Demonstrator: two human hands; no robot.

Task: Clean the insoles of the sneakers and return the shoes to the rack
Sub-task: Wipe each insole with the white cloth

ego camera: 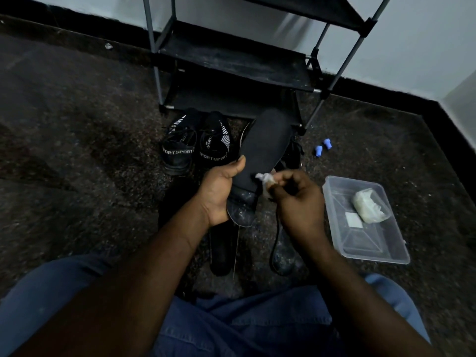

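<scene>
Left hand (219, 191) grips black insole (262, 148) near heel, thumb on top, toe end toward rack (231, 60). Right hand (298, 202) pinches white wipe (265, 180) at insole edge. Sneakers (195, 148) on floor before rack. Shoe behind insole mostly hidden; dark shapes under forearms unclear.

Cropped, covered, too small
Cut by the top edge at the rack (231, 60); mostly covered by the insole (265, 143) at the dark shoe (294, 154) behind; unidentifiable at the blue pieces (323, 147) and the whitish bundle (369, 206).
</scene>
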